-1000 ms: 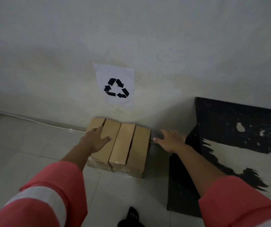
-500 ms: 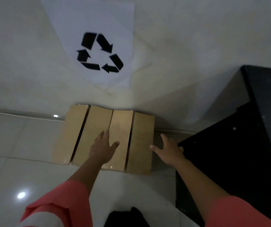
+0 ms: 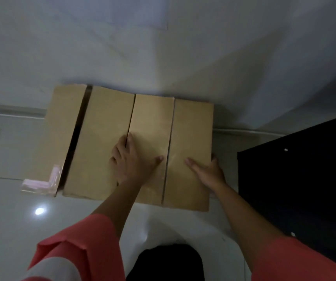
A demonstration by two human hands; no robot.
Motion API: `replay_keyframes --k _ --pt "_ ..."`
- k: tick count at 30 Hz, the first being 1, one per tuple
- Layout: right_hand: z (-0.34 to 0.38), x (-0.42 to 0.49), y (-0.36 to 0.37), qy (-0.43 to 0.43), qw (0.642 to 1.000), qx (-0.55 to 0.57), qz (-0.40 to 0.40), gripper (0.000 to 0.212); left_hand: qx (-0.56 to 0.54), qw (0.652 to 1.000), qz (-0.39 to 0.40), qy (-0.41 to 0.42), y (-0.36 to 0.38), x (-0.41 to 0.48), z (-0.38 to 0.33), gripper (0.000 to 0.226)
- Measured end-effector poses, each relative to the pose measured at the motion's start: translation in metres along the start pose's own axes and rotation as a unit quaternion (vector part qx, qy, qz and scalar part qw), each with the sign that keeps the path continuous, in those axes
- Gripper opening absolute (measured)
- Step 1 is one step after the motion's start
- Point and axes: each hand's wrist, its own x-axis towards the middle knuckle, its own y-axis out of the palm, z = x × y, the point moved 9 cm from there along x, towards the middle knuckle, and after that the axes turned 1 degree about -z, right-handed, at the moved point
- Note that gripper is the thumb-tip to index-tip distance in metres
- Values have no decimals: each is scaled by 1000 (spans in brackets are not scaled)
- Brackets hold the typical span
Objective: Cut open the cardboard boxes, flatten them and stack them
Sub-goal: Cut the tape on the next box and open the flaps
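Cardboard stack (image 3: 106, 138) — left hand (image 3: 131, 161) flat on it, fingers (image 3: 130, 139) spread; right hand (image 3: 209, 171) pinches its right edge, thumb atop.

Floor (image 3: 11, 230): pale glossy tile, grout lines visible, with one glare spot (image 3: 39, 211) off the cardboard's near-left corner. Flattened cardboard (image 3: 106, 138) lay flat on it, far edge against the wall (image 3: 183, 57). It showed four panels side by side, with a dark gap between the leftmost and the next and the other seams closed. Pinkish tape (image 3: 41, 183) sat on its near-left corner. Black unit (image 3: 305, 179) stood right of the cardboard, close but apart. Dark shape (image 3: 167, 262) sat on the cardboard's near side; couldn't tell what it was.
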Motion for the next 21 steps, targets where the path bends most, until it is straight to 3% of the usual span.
replay_keyframes --k 2,4,9,14,21 --pt "-4 0 0 -1 999 35 -7 69 12 1000 -9 0 2 -1 -2 122" --pt "-9 2 -1 -5 998 55 -12 57 19 1000 -4 -6 5 -4 -3 125" --pt "-17 10 -3 -14 997 75 -14 53 -33 998 17 -53 5 -1 1 128" --pt "-14 -1 -8 -26 997 76 -9 65 -118 990 46 -55 -6 -5 -9 117" --pt "19 -79 -59 -45 997 53 35 61 -111 990 76 -47 -69 -54 -30 119"
